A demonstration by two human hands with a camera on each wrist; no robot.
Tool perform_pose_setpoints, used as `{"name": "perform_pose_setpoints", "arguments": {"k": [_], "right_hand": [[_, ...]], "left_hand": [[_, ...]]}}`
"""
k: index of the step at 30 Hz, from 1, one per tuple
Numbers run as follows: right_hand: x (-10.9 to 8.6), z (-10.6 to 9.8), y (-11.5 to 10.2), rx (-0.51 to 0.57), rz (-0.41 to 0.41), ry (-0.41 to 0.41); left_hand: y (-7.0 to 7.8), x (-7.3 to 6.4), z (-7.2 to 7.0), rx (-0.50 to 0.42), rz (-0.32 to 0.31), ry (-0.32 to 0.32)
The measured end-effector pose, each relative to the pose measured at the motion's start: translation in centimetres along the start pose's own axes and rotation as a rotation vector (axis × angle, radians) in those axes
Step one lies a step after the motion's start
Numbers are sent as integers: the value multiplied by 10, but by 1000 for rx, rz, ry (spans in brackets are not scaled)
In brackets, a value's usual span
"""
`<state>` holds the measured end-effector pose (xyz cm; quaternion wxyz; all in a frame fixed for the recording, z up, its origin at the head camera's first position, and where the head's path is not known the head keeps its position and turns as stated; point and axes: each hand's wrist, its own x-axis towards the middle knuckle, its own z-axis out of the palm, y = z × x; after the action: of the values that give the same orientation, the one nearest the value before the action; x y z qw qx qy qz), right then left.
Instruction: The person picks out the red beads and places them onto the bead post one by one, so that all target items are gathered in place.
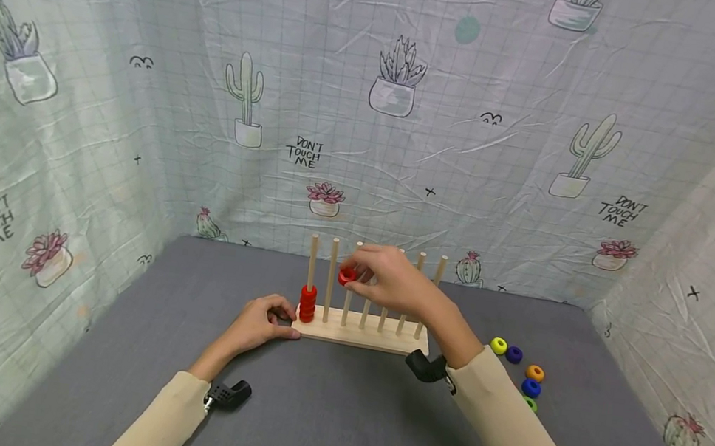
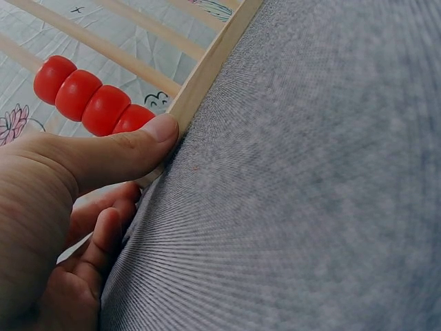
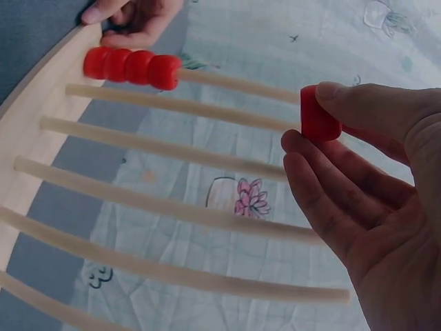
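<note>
Pinching in right hand (image 1: 390, 281), between thumb and fingertips, one glossy red ring-shaped bead (image 1: 342, 281); holding it high, near the upper ends of slim upright pale wooden rods (image 1: 330, 283). Cannot tell whether touching a rod. Gripping with left hand (image 1: 256, 326) the left end of a long pale wooden base (image 1: 350, 336), pressing thumb on front corner. Threaded on leftmost rod, down at base: stack of four red rounded beads (image 1: 307, 305). Lying loose to the right on dark grey tabletop (image 1: 321, 412): small ring-shaped beads, yellow (image 1: 493, 347), dark blue (image 1: 509, 355), orange (image 1: 530, 376), bright blue (image 1: 531, 392), and green (image 1: 532, 404), the last partly hidden by cream sleeve (image 1: 513, 428).
</note>
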<state>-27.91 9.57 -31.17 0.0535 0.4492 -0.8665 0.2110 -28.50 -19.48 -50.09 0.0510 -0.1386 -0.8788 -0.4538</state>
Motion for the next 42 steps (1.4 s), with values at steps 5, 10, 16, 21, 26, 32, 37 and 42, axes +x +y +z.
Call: {"name": "perform_pose_setpoints", "arguments": {"k": [5,10,16,21,26,32,37,42], "right_hand": [[6,-4,-4,13,-17,0],[12,-10,-7,14,-17,21],[17,-18,-9,-11,-13,53],[20,-21,-10,-21,-22,52],[25,-23,-13,-26,-50,60],[34,-26,-14,-7,-56,56],[41,-30,-15,-2,-57,61],[48,-32,-15,7,-54,49]], "left_hand": [[-2,0,1,3,-1,-2],[0,1,1,1,2,-1],[2,1,0,2,2,-4],[1,1,1,0,6,3],[-3,3,1,3,12,6],[-3,2,1,7,15,9],[1,2,1,5,20,10],[0,2,1,9,30,9]]}}
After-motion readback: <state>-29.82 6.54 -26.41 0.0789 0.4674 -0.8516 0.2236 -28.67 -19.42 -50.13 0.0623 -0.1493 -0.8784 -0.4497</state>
